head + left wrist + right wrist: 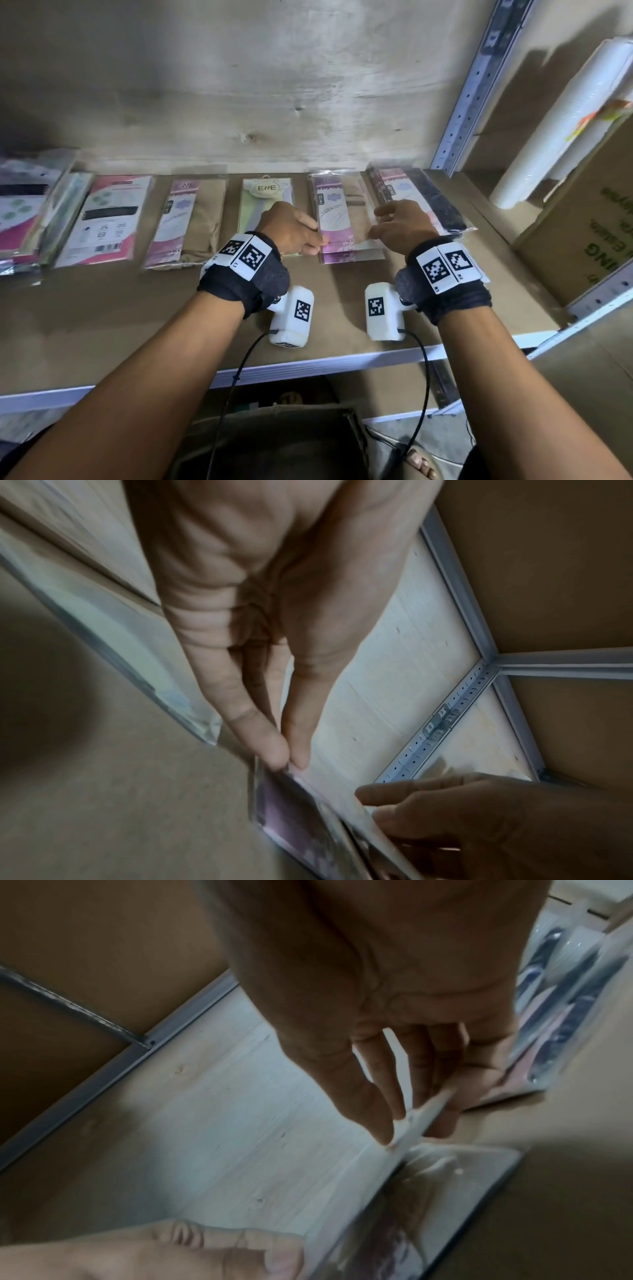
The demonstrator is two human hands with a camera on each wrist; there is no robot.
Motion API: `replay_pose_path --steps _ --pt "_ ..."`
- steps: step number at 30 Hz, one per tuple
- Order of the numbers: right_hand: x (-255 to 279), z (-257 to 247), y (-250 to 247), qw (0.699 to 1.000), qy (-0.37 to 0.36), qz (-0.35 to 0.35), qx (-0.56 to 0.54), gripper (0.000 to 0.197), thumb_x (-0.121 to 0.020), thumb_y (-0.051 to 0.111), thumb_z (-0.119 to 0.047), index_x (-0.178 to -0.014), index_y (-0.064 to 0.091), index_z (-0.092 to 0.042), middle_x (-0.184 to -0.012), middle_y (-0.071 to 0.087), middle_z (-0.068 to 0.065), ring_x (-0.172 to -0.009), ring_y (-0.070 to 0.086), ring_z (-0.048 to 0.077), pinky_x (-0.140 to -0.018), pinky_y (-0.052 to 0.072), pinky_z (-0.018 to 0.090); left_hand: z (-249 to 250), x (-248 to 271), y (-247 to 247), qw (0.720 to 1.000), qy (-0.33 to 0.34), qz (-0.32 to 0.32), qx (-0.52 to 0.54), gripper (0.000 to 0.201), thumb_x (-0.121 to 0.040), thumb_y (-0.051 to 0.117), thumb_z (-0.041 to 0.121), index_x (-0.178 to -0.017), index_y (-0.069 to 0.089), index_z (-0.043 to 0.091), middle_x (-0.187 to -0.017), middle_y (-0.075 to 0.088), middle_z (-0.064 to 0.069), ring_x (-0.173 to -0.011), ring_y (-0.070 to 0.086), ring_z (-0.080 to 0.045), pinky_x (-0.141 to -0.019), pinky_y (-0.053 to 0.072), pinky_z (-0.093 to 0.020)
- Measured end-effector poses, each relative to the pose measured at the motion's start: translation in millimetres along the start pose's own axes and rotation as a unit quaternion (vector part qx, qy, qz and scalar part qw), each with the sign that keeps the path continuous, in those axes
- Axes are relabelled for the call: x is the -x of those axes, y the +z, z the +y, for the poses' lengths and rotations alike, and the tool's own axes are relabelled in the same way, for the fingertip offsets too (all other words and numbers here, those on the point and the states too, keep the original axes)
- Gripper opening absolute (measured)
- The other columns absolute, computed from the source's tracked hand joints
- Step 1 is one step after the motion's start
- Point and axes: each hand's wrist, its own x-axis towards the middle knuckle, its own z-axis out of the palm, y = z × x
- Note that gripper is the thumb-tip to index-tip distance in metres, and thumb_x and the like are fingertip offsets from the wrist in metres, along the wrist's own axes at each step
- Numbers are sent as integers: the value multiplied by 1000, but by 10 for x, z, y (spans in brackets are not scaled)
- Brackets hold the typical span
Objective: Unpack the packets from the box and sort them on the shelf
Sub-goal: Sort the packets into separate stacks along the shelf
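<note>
A purple-and-beige packet point(342, 222) lies on top of a small pile of the same kind on the brown shelf board point(137, 308). My left hand point(320, 243) pinches its near left corner between thumb and forefinger point(274, 750). My right hand point(375, 226) grips its right edge, with the fingers point(377, 1118) over the edge and the thumb under it. The packet point(291, 818) is lifted slightly along that right edge point(421, 1123). A brown box point(291, 442) stands on the floor below the shelf front.
Other packets lie in a row: black ones point(424, 198) at the right, a green ENE packet point(263, 202), a beige one point(191, 219), a pink-white one point(106, 219) and a stack point(27, 212) far left. A cardboard carton point(589, 233) and white cup sleeve point(561, 130) stand beyond the metal upright point(479, 85).
</note>
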Motion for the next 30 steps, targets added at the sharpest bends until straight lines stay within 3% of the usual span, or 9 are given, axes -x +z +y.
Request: replay_pose_path --steps 8,14,18,23,26,28,30 --pt "65 -31 20 999 1 -17 46 42 -83 75 -17 -124 65 -10 -129 63 9 -117 58 24 -86 41 23 50 103 24 999 -40 -11 23 50 -75 81 -1 -120 60 -11 -104 70 -29 -89 72 -34 -88 58 -41" --pt "73 -51 27 998 -1 -24 59 39 -85 73 -17 -122 66 -10 -129 63 9 -116 58 23 -84 40 21 72 125 44 999 -37 -15 21 50 -78 78 -2 -123 57 -9 -109 69 -28 -84 71 -32 -69 62 -34" --pt "74 -69 41 998 -2 -24 63 37 -86 70 -16 -122 66 -10 -128 63 9 -113 59 23 -82 41 23 65 120 28 997 -43 -29 52 43 -85 68 -9 -126 53 -12 -116 62 -37 -94 66 -40 -65 61 -31" --pt "106 -100 35 997 -22 -19 73 40 -88 68 -19 -127 62 -13 -133 58 7 -119 56 22 -85 38 22 1 57 -86 1000 -7 25 0 27 -83 75 4 -107 65 -3 -95 71 -24 -77 73 -30 -71 63 -39" --pt "145 -171 24 992 -79 24 99 35 -88 67 -21 -123 65 -15 -133 60 6 -121 55 21 -90 35 20 -31 110 -282 998 28 48 1 13 -84 74 7 -95 71 1 -85 72 -19 -69 72 -25 -70 63 -35" --pt "191 -259 32 989 -119 52 74 26 -89 66 -20 -115 69 -17 -126 65 3 -110 59 16 -85 37 14 -38 197 -448 996 43 71 12 9 -86 72 9 -91 71 2 -79 71 -16 -63 69 -22 -60 61 -28" --pt "273 -369 98 987 -152 40 36 18 -89 66 -19 -106 72 -19 -111 71 0 -93 61 11 -78 43 16 -52 310 -667 993 54 103 36 6 -86 72 9 -87 71 3 -75 70 -15 -58 66 -20 -53 57 -24"
